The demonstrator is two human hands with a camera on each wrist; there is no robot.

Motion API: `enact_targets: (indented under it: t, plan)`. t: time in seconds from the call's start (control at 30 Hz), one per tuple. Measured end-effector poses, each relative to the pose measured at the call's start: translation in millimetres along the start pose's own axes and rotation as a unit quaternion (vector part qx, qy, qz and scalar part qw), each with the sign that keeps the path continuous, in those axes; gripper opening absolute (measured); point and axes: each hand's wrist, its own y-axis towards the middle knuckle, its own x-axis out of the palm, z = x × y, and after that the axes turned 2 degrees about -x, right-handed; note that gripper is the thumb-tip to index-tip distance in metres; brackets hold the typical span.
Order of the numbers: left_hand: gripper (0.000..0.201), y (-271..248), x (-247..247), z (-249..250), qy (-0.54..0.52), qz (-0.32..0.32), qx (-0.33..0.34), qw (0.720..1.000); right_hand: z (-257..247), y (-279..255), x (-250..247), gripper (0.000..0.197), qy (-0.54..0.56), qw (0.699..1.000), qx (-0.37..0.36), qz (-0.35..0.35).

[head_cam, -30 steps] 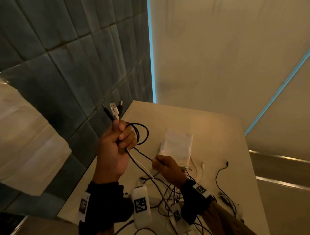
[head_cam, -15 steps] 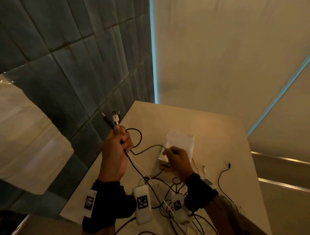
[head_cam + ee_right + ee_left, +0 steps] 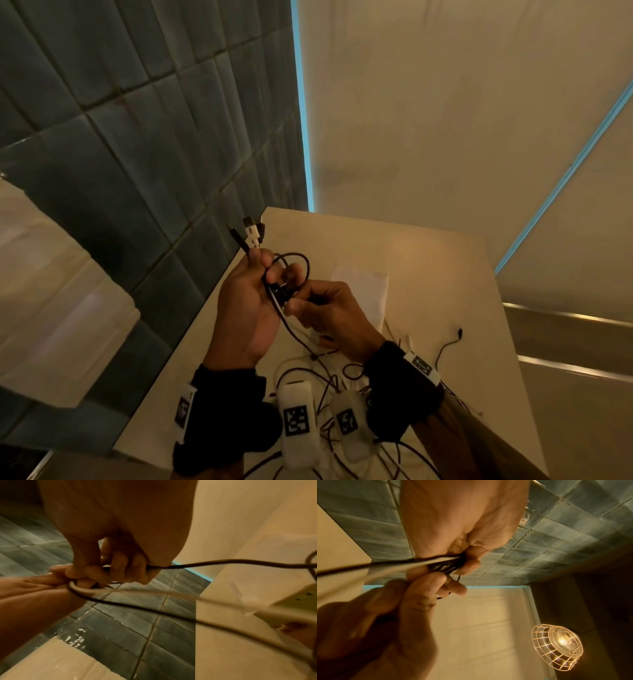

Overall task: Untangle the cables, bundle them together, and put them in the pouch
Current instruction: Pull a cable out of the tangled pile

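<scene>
My left hand (image 3: 253,298) is raised above the table and grips a bunch of black and white cables (image 3: 291,270); their plug ends (image 3: 251,233) stick up past the fist. A black loop curls out to the right of the fingers. My right hand (image 3: 322,308) sits right against the left one and pinches a black cable (image 3: 223,562) between thumb and fingers. Black and white strands (image 3: 154,601) run from both hands down to the tangle (image 3: 329,377) on the table. The clear pouch (image 3: 363,284) lies flat on the table behind my right hand, partly hidden by it.
A beige table (image 3: 428,267) stands against a dark tiled wall (image 3: 137,137) on the left. One loose black cable end (image 3: 452,339) lies to the right near the table edge. A wire-cage lamp (image 3: 556,647) hangs overhead. White tagged wrist units (image 3: 296,421) sit low in view.
My right hand has risen from the table near the pouch and come up to the left hand, taking a black cable with it. The left hand holds the bunch in much the same place.
</scene>
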Motion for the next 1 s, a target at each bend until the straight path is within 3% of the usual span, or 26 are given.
enact_targets:
  t: [0.1,0.23,0.63,0.73,0.8,0.87,1.0]
  plan:
    - [0.033,1.5,-1.8,5.4,-0.04,-0.033,0.02,0.998,21.0,-4.1,-7.4,0.022,0.003,1.0,0.021,-0.008]
    - [0.027,3.5,-12.2,14.9,-0.034,-0.049,0.055,0.997,65.7,-16.1,-21.3,0.027,-0.079,0.995,0.064,0.024]
    - [0.031,-0.5,-19.5,18.0,0.034,0.003,0.096,0.995,146.9,-38.3,-43.3,0.038,-0.17,0.97,0.152,0.082]
    - [0.033,1.6,-20.4,12.2,0.077,0.025,0.097,0.992,136.2,-31.8,-46.1,0.031,-0.132,0.961,0.2,0.139]
    - [0.034,4.3,-21.3,8.1,0.109,0.043,0.091,0.989,115.4,-26.2,-46.0,0.026,-0.018,0.957,0.212,0.199]
    - [0.035,8.1,-23.4,2.7,0.123,0.064,0.077,0.987,87.7,-19.2,-42.2,0.019,0.072,0.951,0.197,0.228]
    - [0.035,16.2,-26.5,-16.4,0.145,0.104,0.038,0.983,43.3,-5.7,-29.9,0.013,0.089,0.971,0.112,0.193]
